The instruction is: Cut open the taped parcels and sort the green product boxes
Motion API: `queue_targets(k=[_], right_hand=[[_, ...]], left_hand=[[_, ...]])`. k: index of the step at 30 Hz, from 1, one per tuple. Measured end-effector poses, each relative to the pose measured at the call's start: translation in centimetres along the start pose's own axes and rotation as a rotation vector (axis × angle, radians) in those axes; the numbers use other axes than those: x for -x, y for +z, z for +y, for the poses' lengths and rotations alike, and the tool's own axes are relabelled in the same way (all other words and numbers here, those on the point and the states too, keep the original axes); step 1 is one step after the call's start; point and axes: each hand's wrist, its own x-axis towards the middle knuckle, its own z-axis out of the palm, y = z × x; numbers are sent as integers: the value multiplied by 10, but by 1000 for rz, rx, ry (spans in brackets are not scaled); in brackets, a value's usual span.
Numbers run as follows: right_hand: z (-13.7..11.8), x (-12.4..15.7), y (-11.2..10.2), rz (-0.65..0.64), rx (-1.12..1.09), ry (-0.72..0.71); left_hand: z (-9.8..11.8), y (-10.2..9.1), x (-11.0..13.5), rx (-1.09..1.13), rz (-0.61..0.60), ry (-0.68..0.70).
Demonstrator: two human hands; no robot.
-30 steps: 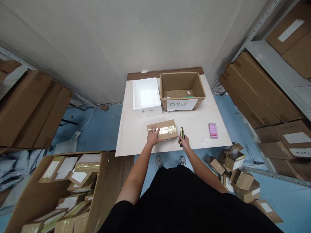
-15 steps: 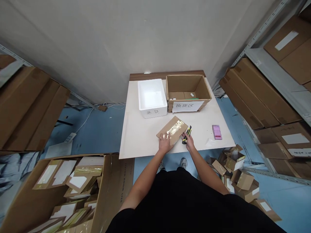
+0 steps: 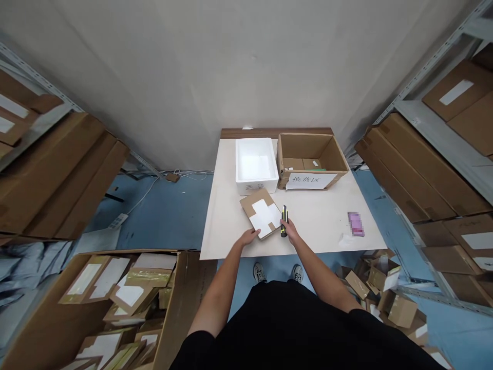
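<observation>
A flat cardboard parcel (image 3: 254, 204) with white labels on its upper face is tilted over the front half of the table (image 3: 225, 226). My left hand (image 3: 249, 236) grips its lower left edge, thumb on the label side. In my right hand (image 3: 289, 229) is a yellow and black utility knife (image 3: 284, 218), pointing away from me; these fingers are also at the parcel's right corner. Behind the parcel stands a white foam box (image 3: 257, 159) with handwriting on its front. Beside that is an open cardboard box (image 3: 311, 154) with a handwritten paper sign and a few small items inside.
A pinkish-purple pack (image 3: 356, 224) lies at the table's right. Large carton (image 3: 167, 303) at lower left holds several parcels. Opened small boxes (image 3: 396, 308) are heaped on the floor at right. Shelves with big cartons (image 3: 416, 159) flank both sides.
The parcel has been turned over: its taped face showed before, the labelled face shows now. My left hand went from lying on top to gripping the edge. The view has shifted slightly.
</observation>
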Motion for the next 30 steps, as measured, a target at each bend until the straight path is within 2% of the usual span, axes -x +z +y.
queue_targets(k=[3, 6, 10, 12, 14, 16, 18, 19, 21, 22, 23, 25, 28, 30], right_hand=[[-2, -3, -12, 33, 56, 52], [-5, -2, -41, 36, 85, 47], [-7, 19, -71, 70, 42, -48], [-8, 33, -73, 18, 9, -101], [-9, 45, -65, -68, 3, -111], [-8, 53, -52, -152, 9, -81], [-5, 56, -37, -210, 14, -50], [-4, 57, -30, -235, 24, -42], [-1, 56, -17, -284, 61, -41], [1, 56, -12, -305, 83, -47], [1, 55, -9, -321, 97, -53], [2, 52, -6, -333, 101, -56], [-4, 44, -12, -314, 129, -56], [-13, 33, -18, -267, 230, -88]], left_hand=[[-4, 42, 5, 124, 72, -14], [-1, 71, 2, 328, 35, -6], [7, 90, -8, 408, -39, 16], [9, 96, -12, 364, 11, -61], [9, 96, -16, 265, 90, -166], [6, 89, -19, 188, 165, -239], [4, 73, -21, 166, 254, -229], [4, 62, -22, 143, 309, -184], [9, 35, -26, 34, 412, 19], [15, 20, -30, -59, 402, 153], [22, 5, -34, -167, 342, 281], [39, -23, -44, -407, 151, 437], [58, -47, -57, -668, -30, 424], [65, -46, -59, -752, -44, 381]])
